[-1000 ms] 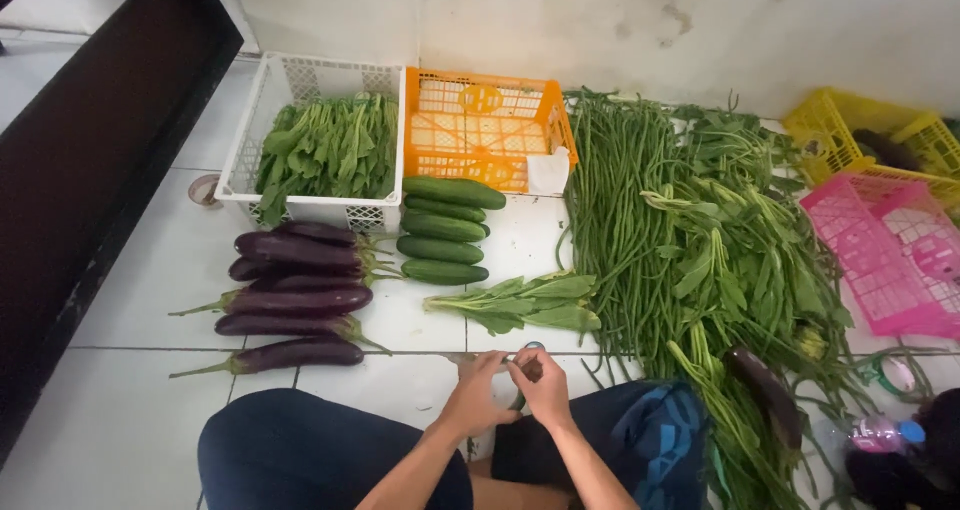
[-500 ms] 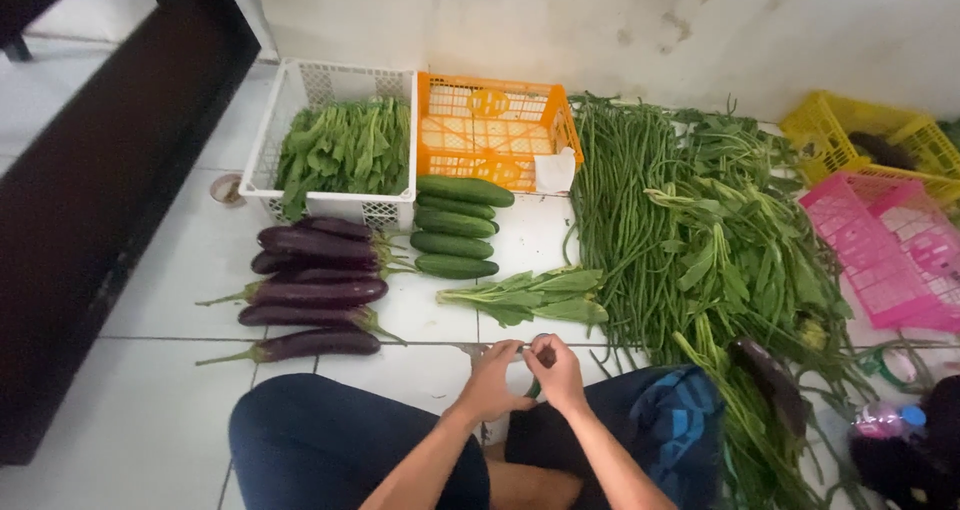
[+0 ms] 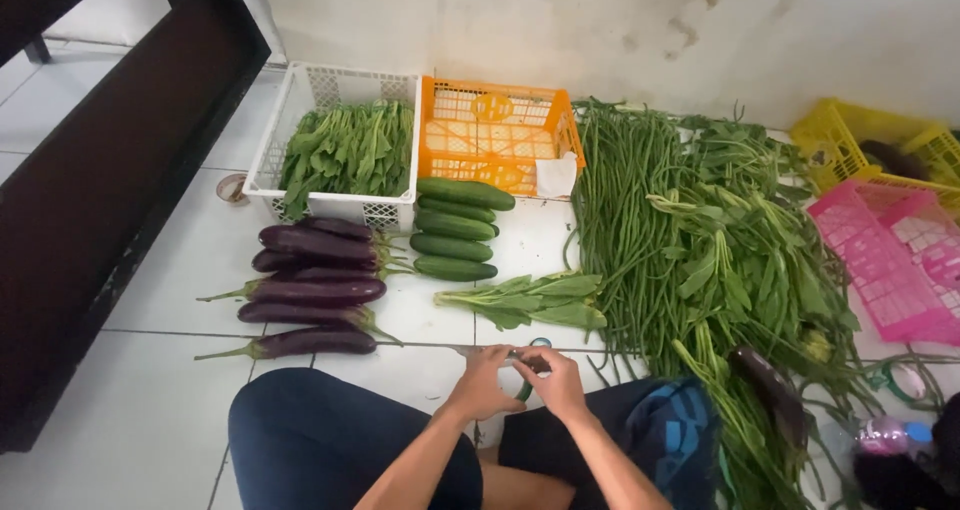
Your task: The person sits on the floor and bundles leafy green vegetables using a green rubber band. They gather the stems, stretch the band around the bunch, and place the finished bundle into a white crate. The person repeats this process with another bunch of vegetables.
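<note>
both my hands (image 3: 520,378) pinched a green tape roll (image 3: 532,366) near the leafy bundle (image 3: 530,300); i kept it taut, i judged.

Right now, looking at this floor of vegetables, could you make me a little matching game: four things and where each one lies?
Things:
1. eggplants
2. cucumbers
3. long beans
4. pink crate

Places:
A. far right, beside the yellow crate
B. in front of the orange crate
C. in front of the white crate
D. right of the orange crate, stretching back to the wall

Pairs: 1-C, 2-B, 3-D, 4-A
</note>
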